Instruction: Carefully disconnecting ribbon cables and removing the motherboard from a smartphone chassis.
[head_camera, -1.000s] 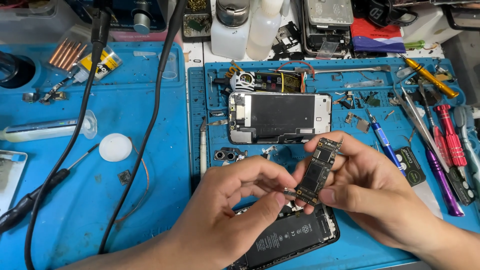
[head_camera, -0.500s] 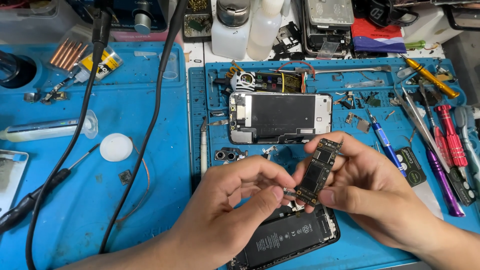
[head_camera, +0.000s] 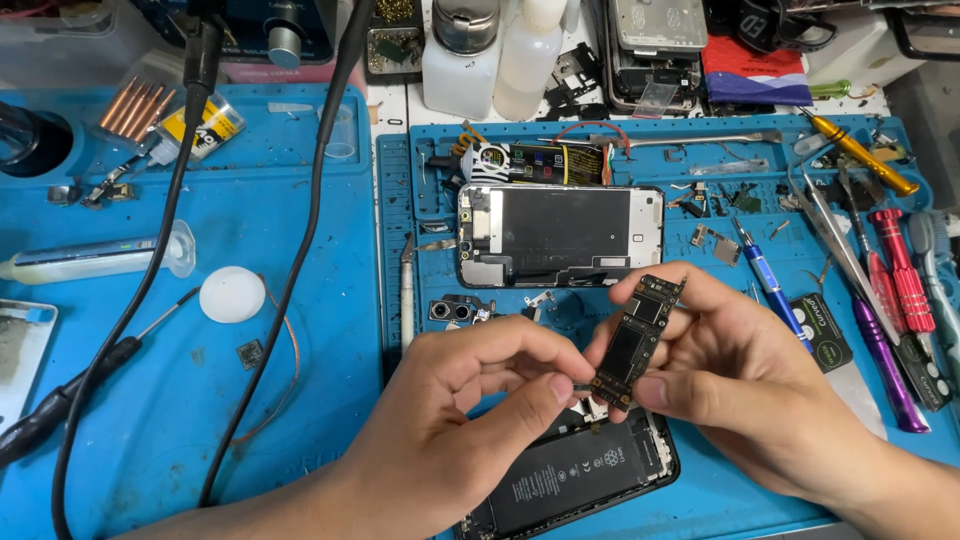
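Tabletop (head_camera: 300, 120): covered by two blue work mats, the left mat (head_camera: 120, 400) and the right mat (head_camera: 730, 490), side by side.

Left mat: two black cables (head_camera: 290, 250) run from the top edge down to the lower left; a round white cap (head_camera: 232, 295); a clear syringe (head_camera: 95, 258) lying flat; a bundle of copper-coloured tips (head_camera: 130, 105) near the top; a small dark chip (head_camera: 250, 353).

Back edge: two white plastic bottles (head_camera: 495, 55), one with a metal pump top.

Right mat: a phone screen assembly (head_camera: 560, 235) lying face down, its metal back plate showing; a camera module (head_camera: 452, 311) just beside its lower left corner; loose brackets and screws to the upper right, too small to tell apart. At the right edge, lying close together: tweezers (head_camera: 835, 250), a blue screwdriver (head_camera: 765, 280), a red screwdriver (head_camera: 900, 270), a purple tool (head_camera: 885, 375), a yellow-handled tool (head_camera: 860, 152).

Phone housing (head_camera: 575, 480): black battery exposed, lying at the lower middle of the right mat, directly under both hands and partly hidden by them.

Logic board (head_camera: 635, 340): narrow, dark, tilted, held in the air above the housing and below the screen assembly.

Right hand (head_camera: 740, 390): closed on the logic board, thumb under its lower end, fingers behind its upper end.

Left hand (head_camera: 470, 420): thumb and forefinger pinched together at the board's lower left edge; what lies between them is too small to tell.
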